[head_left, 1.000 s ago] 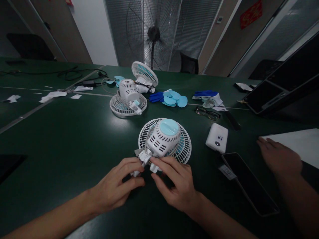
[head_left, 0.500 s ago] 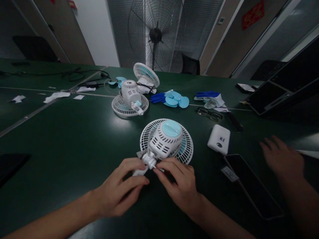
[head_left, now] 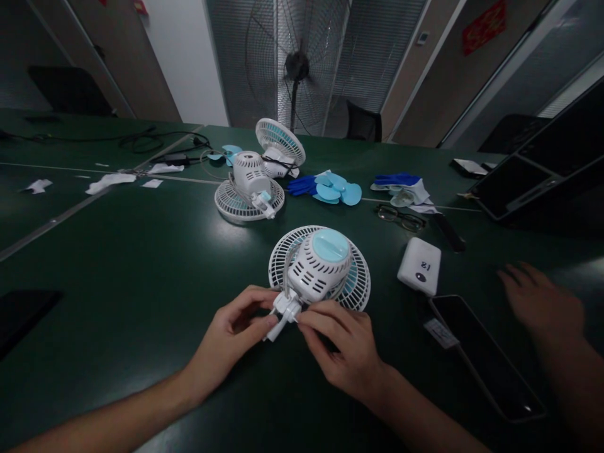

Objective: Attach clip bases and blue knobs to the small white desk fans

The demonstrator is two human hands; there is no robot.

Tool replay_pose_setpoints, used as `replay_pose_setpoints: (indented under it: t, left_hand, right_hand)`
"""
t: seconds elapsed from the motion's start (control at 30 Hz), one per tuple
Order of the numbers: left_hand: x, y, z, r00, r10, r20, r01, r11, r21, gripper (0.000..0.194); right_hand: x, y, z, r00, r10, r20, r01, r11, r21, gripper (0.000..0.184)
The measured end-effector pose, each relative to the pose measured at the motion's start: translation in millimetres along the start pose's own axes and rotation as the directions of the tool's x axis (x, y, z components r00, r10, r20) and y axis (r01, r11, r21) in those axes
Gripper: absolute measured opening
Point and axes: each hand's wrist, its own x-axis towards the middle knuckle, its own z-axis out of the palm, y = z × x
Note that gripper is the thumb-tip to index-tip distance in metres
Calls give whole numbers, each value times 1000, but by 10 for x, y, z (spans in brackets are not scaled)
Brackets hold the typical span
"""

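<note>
A small white fan [head_left: 314,267] with a light-blue rear cap lies grille-down on the green table. Its white clip [head_left: 286,308] points toward me. My left hand [head_left: 236,330] grips the clip's left side between thumb and fingers. From the right, my right hand [head_left: 342,340] pinches a small part at the clip's joint; the fingertips hide most of that part. A grey cord runs down the motor housing to the joint.
Two more small fans [head_left: 250,176] [head_left: 280,148] stand farther back, near blue fan blades [head_left: 337,189] and gloves [head_left: 401,189]. Glasses [head_left: 400,217], a white power bank [head_left: 419,265] and a phone [head_left: 488,355] lie to the right. Another person's hand [head_left: 542,302] rests at the right edge.
My left hand has shifted its hold from the clip's lower end up to its left side. The clip has turned a little. The other person's hand has left the white sheet.
</note>
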Motion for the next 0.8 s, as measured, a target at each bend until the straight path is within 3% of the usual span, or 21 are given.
replay_pose_setpoints:
  t: [0.2, 0.33, 0.4, 0.6, 0.8]
  left_hand:
    - [-29, 29, 61, 998, 55, -3, -55, 998, 0, 14]
    - [-51, 34, 91, 996, 78, 43, -79, 997, 21, 13]
    - [-59, 40, 95, 996, 77, 55, -78, 997, 24, 15]
    - [-56, 59, 82, 997, 71, 33, -72, 997, 32, 18]
    - [-50, 50, 72, 995, 91, 35, -93, 995, 37, 17]
  right_hand:
    - [28, -33, 7, 995, 48, -84, -47, 999, 18, 5]
    - [32, -39, 1, 988, 108, -115, -113, 993, -37, 13]
    - [29, -30, -21, 986, 121, -115, -124, 992, -19, 7]
    - [17, 22, -109, 998, -56, 18, 56, 998, -5, 25]
    - [-3, 87, -80, 997, -68, 26, 69, 997, -45, 25]
